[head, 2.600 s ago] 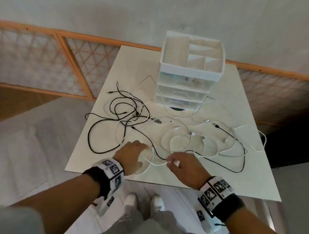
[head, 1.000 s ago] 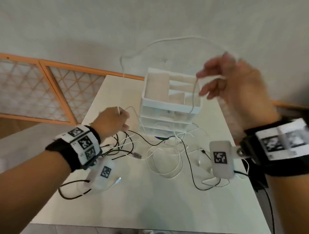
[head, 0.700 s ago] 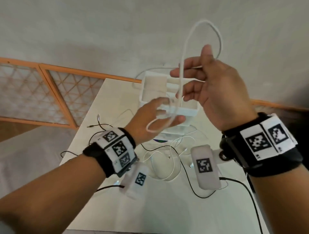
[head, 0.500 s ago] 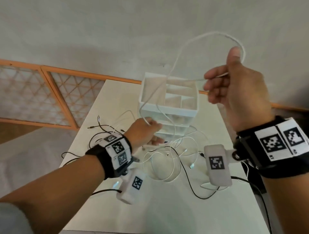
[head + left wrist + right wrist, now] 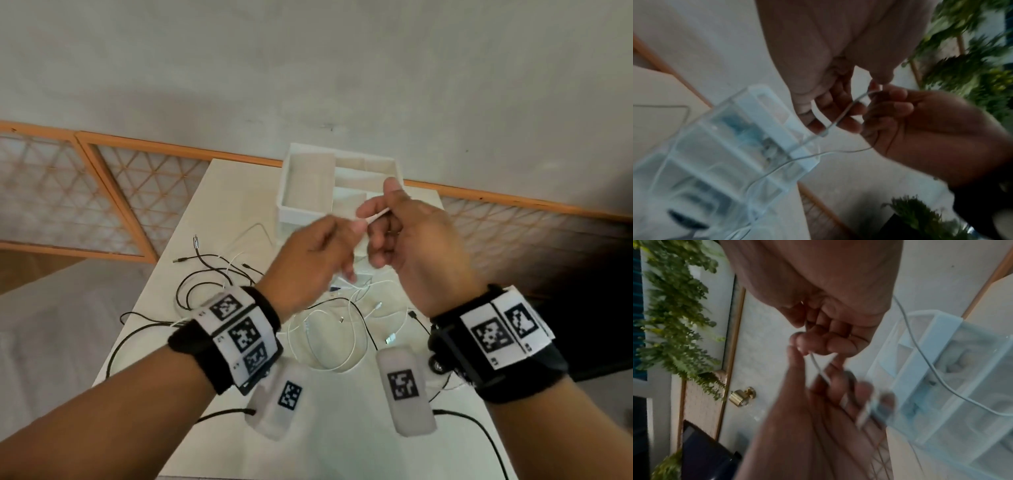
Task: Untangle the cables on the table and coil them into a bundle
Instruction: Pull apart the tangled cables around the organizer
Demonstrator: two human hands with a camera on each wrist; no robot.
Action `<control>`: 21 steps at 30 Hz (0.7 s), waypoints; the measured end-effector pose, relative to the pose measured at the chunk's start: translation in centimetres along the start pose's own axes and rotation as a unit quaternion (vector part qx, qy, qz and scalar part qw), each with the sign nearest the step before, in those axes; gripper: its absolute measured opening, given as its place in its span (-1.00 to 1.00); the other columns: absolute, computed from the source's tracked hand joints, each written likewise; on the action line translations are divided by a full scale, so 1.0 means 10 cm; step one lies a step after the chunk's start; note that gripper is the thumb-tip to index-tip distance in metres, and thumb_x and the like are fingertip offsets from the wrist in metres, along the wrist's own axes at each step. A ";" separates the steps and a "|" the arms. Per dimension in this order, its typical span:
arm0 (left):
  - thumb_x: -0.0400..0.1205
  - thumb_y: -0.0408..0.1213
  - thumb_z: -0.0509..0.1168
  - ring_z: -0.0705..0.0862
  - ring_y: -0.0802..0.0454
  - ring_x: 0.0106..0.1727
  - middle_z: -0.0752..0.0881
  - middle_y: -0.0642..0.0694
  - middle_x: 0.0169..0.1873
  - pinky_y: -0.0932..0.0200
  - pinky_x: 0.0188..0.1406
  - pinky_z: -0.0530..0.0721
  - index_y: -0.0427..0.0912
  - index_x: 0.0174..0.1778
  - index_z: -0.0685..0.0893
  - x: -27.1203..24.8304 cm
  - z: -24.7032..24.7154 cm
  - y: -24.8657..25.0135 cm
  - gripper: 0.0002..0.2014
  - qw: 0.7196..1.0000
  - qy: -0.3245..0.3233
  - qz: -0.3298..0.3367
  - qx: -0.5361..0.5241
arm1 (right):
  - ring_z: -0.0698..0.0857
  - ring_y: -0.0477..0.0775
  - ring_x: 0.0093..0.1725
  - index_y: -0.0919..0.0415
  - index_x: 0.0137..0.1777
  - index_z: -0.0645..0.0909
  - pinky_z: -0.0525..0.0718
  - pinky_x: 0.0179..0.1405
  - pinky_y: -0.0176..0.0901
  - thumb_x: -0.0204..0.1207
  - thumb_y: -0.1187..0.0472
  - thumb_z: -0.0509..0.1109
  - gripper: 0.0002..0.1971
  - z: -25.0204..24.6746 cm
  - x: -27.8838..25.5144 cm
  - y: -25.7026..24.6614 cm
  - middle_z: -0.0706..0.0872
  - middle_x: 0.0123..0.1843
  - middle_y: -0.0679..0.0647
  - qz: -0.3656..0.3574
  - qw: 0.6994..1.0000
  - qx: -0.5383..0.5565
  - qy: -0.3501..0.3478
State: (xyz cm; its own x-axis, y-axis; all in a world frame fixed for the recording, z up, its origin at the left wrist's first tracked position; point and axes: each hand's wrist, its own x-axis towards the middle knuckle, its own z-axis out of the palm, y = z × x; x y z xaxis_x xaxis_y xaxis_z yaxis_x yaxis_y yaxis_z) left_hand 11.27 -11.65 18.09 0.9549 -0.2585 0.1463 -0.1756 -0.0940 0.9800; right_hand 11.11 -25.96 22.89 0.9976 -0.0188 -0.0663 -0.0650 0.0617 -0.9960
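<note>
Both hands are raised over the table (image 5: 219, 212): the right hand (image 5: 416, 246) and left hand (image 5: 310, 260) each pinch the white cable (image 5: 375, 216), holding it clear of the tangle (image 5: 325, 329) below, probably so loops form freely.

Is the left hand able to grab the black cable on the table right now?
Probably not yet: the left hand is raised and busy pinching the white cable with the right hand. The black cable lies unblocked below.

Left hand (image 5: 838, 402) blurred; white cable (image 5: 375, 216) mostly hidden between hands.
</note>
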 end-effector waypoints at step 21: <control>0.80 -0.12 0.14 0.21 0.17 -0.65 0.29 0.15 -0.66 0.31 -0.66 0.24 -0.27 -0.07 0.67 -0.39 -0.52 -1.15 -0.67 0.953 0.101 -0.281 0.053 | 0.67 0.04 -0.55 0.20 0.25 0.46 0.72 -0.50 -0.12 0.57 0.30 0.30 -0.73 -1.58 1.39 0.33 0.65 -0.03 0.15 0.041 0.975 -0.063 0.210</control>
State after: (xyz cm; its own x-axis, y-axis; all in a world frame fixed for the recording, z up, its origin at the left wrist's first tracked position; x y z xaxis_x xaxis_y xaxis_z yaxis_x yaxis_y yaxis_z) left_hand 10.84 -4.55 6.97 0.9302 0.0503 -0.3636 0.3636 -0.2620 0.8939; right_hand 24.37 -41.75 17.73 0.8933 -0.4273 -0.1392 -0.1739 -0.0430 -0.9838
